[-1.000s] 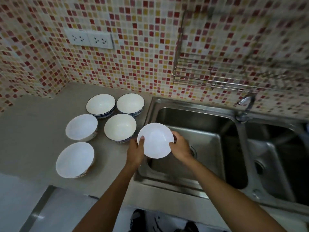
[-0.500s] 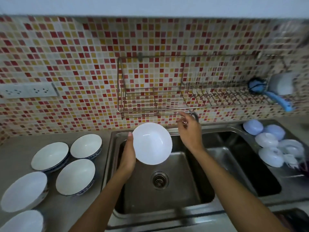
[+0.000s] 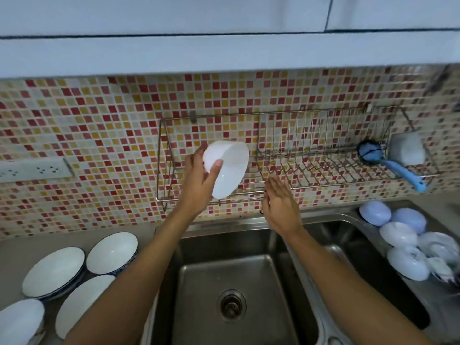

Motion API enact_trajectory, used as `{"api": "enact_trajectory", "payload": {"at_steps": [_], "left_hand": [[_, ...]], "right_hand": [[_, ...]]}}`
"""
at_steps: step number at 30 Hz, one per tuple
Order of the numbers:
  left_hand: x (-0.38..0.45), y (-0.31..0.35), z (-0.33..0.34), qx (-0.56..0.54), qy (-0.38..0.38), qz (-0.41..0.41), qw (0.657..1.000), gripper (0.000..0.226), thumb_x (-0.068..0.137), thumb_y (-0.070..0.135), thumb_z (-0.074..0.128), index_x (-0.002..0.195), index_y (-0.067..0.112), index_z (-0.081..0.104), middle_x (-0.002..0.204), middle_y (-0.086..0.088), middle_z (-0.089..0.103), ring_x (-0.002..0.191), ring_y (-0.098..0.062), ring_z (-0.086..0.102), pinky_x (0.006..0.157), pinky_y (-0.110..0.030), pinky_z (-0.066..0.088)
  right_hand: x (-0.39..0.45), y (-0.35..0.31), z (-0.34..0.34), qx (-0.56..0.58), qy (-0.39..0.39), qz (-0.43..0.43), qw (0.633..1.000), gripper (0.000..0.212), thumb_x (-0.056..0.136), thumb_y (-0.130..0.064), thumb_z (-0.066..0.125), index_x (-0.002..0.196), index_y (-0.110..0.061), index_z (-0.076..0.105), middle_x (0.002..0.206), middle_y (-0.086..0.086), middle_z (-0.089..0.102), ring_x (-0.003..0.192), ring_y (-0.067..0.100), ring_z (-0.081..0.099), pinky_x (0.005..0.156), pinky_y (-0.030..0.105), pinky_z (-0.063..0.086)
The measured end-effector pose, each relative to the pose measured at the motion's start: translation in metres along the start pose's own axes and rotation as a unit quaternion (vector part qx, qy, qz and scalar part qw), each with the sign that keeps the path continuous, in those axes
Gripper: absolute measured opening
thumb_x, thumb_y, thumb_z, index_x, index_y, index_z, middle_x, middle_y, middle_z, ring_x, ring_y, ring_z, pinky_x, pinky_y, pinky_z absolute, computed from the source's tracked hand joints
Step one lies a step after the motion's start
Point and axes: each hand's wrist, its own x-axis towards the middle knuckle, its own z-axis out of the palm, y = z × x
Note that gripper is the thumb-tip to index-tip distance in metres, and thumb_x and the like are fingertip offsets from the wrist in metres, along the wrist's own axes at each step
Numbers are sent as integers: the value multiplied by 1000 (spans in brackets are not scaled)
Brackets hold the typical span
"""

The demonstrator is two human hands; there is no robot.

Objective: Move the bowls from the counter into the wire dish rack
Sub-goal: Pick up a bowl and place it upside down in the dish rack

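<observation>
My left hand (image 3: 198,180) grips a white bowl (image 3: 229,168) by its rim, tilted on its side, held in front of the left section of the wire dish rack (image 3: 311,155) on the tiled wall. My right hand (image 3: 281,202) is empty with fingers spread, just below the rack's front rail. Several white bowls with blue rims rest on the counter (image 3: 15,250) at lower left: one (image 3: 53,275), another (image 3: 112,252), a third (image 3: 82,305) partly behind my left forearm, and a fourth (image 3: 20,322) at the edge.
A double steel sink (image 3: 231,282) lies below the rack. A blue-handled brush (image 3: 388,163) and a white cup (image 3: 407,148) sit in the rack's right end. Several pale upturned dishes (image 3: 403,235) are piled right of the sink. A wall socket strip (image 3: 34,169) is at left.
My left hand alone has raised the bowl from above the sink up to the rack and tipped it sideways. My right hand has let go and opened. The view has tilted upward.
</observation>
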Motion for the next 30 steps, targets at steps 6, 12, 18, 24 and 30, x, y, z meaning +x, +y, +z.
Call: {"api": "enact_trajectory", "payload": {"at_steps": [6,12,18,24,30], "left_hand": [[38,-10,38,228,-99,77,966,78,87,55,52,149,31,11,154,-2,18,136,-23,34,105,-33,39],[58,-42,62,337,-154,131,919,86,76,53,69,145,24,29,150,-3,32,133,-26,34,114,-40,29],[66,-48,73,310,-160,134,927,86,68,41,81,141,23,39,142,-3,37,127,-24,39,108,-36,39],[64,-52,72,282,-164,125,937,86,66,34,84,140,22,42,140,-6,37,128,-26,38,109,-41,40],[60,-52,72,267,-171,112,942,77,74,23,80,141,19,43,142,-9,37,130,-28,35,112,-40,36]], "right_hand": [[-3,2,13,6,51,0,999,50,93,-30,37,131,-2,55,136,13,56,131,24,48,116,43,15],[-1,5,24,37,96,-15,995,47,94,-28,41,129,-2,56,133,13,58,130,24,50,115,44,30],[0,8,28,37,109,-15,993,46,92,-26,46,129,-1,56,134,14,57,131,24,49,110,47,37],[-1,7,31,39,116,-11,992,45,91,-23,46,129,0,57,134,15,57,131,25,48,109,49,37],[0,5,28,33,107,-10,994,45,90,-24,46,126,0,59,132,15,59,128,26,51,109,48,39]]}}
